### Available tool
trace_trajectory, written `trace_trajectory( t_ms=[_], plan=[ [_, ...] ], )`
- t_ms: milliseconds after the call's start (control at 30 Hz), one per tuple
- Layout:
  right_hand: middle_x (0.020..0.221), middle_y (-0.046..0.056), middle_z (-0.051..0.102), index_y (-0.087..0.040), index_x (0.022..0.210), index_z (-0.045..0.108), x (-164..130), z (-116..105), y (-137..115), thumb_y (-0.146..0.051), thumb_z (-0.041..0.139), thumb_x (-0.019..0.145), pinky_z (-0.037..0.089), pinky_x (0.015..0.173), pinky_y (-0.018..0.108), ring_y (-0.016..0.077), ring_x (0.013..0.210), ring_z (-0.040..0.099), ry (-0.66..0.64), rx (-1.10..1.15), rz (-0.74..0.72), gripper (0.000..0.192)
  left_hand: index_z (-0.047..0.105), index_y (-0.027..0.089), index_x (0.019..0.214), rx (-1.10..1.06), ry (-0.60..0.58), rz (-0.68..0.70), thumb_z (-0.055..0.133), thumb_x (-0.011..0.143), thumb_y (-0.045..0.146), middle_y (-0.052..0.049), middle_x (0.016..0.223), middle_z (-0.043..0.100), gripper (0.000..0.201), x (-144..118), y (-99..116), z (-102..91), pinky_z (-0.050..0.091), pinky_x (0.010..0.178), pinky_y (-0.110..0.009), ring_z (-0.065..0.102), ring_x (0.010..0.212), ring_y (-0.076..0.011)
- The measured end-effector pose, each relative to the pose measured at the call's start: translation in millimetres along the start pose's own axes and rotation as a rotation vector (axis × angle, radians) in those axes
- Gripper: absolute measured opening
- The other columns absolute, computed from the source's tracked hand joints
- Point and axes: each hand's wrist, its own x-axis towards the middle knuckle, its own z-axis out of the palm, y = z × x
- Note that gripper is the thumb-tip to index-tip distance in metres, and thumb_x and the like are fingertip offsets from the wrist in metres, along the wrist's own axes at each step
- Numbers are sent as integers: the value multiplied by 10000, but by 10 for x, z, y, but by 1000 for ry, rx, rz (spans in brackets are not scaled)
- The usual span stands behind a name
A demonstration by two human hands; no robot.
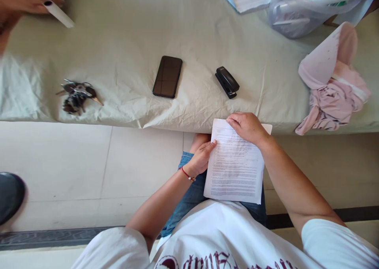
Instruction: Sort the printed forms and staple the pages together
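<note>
The papers lie on the lap, long axis pointing away from the body. The right hand pinches the far top edge; the left hand grips the left edge, below the stapler.

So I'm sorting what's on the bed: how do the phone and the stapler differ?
The phone is a flat, thin slab with a glossy dark screen; the stapler is smaller, chunkier and matte black. The phone tilts with its top to the right; the stapler slants the other way. Both lie untouched on the sheet, beyond the hands holding the paper.
</note>
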Motion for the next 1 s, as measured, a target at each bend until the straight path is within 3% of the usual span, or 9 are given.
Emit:
trace_trajectory(
  t_ms=[267, 533, 733, 867, 1000],
  plan=[
    [947, 64, 829, -223, 915, 789, -398, -211, 421, -387, 562, 1047, 491, 807, 351, 230, 867, 729, 57, 60, 90, 309, 841, 114, 1055, 2, -33, -16, 1000, 790, 710, -191, 1101, 893, 672, -55, 26, -138, 672, 1010, -471, 854, 1097, -359],
    [865, 50, 803, -225, 955, 826, -787, -296, 843, -730, 668, 928, 496, 764, 359, 222, 779, 678, 42, 285, 307, 529, 832, 136, 1067, 155, -54, 34, 905, 849, 806, -152, 1112, 877, 709, -87, 10, -109, 626, 976, -440, 821, 1073, -320],
    [836, 39, 785, -230, 911, 836, -892, -128, 1021, -791, 787, 847, 469, 748, 351, 199, 759, 640, 150, 440, 358, 566, 804, 136, 989, 315, -27, 95, 816, 916, 832, -114, 1011, 854, 700, -103, -5, -68, 584, 870, -378, 778, 922, -245],
    [813, 6, 772, -245, 917, 804, -873, 75, 1006, -779, 963, 661, 484, 710, 324, 165, 713, 621, 303, 745, 447, 613, 828, 136, 1048, 230, -5, 99, 858, 888, 819, -141, 1062, 878, 703, -80, -36, -83, 628, 914, -417, 823, 1011, -301],
    [850, 16, 812, -235, 873, 777, -890, 238, 917, -767, 1052, 530, 546, 726, 317, 168, 742, 679, 326, 1032, 501, 691, 841, 143, 1125, 154, 10, 124, 883, 885, 791, -155, 1104, 893, 692, -52, -61, -105, 662, 996, -473, 837, 1160, -365]
  ],
)
